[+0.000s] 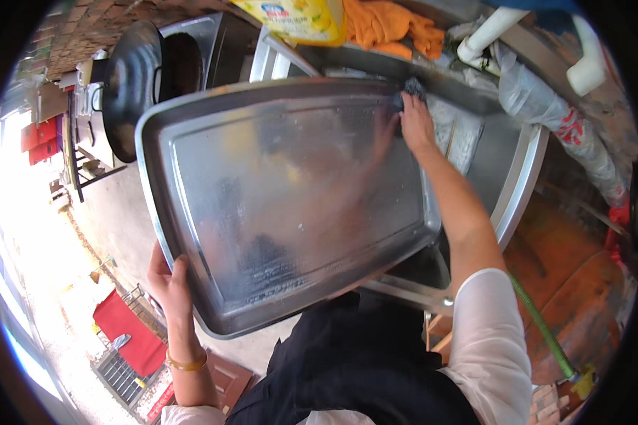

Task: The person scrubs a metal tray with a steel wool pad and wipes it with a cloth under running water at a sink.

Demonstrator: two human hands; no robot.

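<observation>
A large rectangular metal tray (298,191), wet and shiny inside, is tilted over a steel sink (517,191). My left hand (170,283) grips its left rim, thumb on the inner side and fingers behind. At the tray's far right corner my right hand (417,120) is closed on a dark scouring pad (414,90), pressed close to the rim. The pad is mostly covered by my fingers. Part of the sink's basin lies hidden under the tray.
Behind the sink stand a yellow detergent container (298,21) and orange rubber gloves (390,28). White pipes (493,34) and a plastic-wrapped pipe (553,120) run at the right. A black wok (131,92) stands at the far left. A green hose (542,329) hangs lower right.
</observation>
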